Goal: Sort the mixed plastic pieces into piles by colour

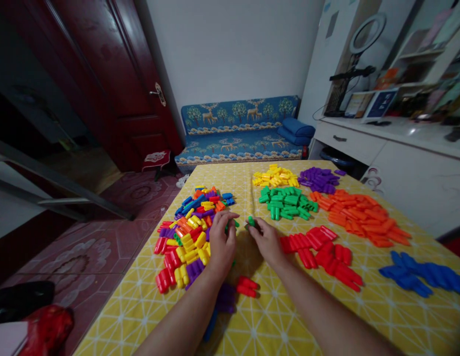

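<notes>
My left hand (223, 240) is at the right edge of a mixed pile of plastic building pieces (190, 252), its fingers curled over green piece parts that show between them. A short gap away, my right hand (267, 240) pinches a green plastic building piece (251, 221) between thumb and fingers. The pile holds red, yellow, purple, orange and blue pieces. Near my left wrist lies a red piece (247, 287), with purple pieces (226, 298) partly hidden by the forearm.
Sorted heaps lie to the right: green (287, 201), yellow (276, 176), purple (318, 179), orange (359, 215), red (326, 252) and blue (424, 272). They rest on a yellow patterned tablecloth (274, 321). Behind stand a blue sofa (237, 128) and a white dresser (400, 158).
</notes>
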Tool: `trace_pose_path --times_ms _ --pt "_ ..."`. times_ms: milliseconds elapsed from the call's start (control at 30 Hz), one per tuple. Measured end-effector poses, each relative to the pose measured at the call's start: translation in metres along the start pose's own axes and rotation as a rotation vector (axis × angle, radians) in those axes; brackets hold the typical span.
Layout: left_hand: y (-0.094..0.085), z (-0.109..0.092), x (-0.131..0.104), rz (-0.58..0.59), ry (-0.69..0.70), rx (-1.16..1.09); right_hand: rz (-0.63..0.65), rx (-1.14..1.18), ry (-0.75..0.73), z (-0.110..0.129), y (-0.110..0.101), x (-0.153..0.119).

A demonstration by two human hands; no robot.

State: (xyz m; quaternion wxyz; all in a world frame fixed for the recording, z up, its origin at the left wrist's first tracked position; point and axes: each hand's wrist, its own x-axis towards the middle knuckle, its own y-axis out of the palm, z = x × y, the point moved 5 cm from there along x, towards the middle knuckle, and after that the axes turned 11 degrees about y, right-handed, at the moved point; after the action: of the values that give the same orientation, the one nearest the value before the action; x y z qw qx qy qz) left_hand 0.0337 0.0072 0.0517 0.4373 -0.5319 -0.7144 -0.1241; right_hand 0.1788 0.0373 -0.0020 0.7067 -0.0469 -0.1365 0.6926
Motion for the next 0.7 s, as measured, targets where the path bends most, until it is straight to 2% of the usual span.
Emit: trace_pose_path --times_ms 100,200,333,400,500,567,633,700 --pt "0.007 0.008 -0.002 0.093 -0.06 0.03 0.034 0.066 0.051 -0.004 -0.001 0.001" --pt "0.013 0.012 -0.004 0.182 -0.084 0.037 0.047 -0.002 0.017 0.0 0.002 -0.003" --pt "0.012 0.012 -0.005 0.198 -0.094 0.063 0.089 -0.151 -0.081 0.007 0.009 -0.009" --pt "0.009 0.012 -0.005 0.169 -0.106 0.07 0.098 -0.151 -0.074 0.007 0.011 -0.01" --pt "0.003 0.013 -0.004 0.064 -0.123 0.079 0.035 0.004 0.0 0.0 0.008 -0.004" --pt "0.002 0.01 -0.003 0.049 -0.084 0.103 -0.026 0.149 0.053 -0.006 0.003 0.0" --pt "0.005 0.005 -0.003 0.11 -0.021 0.128 -0.024 0.269 0.124 -0.011 0.0 0.002" --pt "0.011 0.001 -0.004 0.204 0.025 0.133 0.057 0.373 0.217 -0.014 0.003 0.001"
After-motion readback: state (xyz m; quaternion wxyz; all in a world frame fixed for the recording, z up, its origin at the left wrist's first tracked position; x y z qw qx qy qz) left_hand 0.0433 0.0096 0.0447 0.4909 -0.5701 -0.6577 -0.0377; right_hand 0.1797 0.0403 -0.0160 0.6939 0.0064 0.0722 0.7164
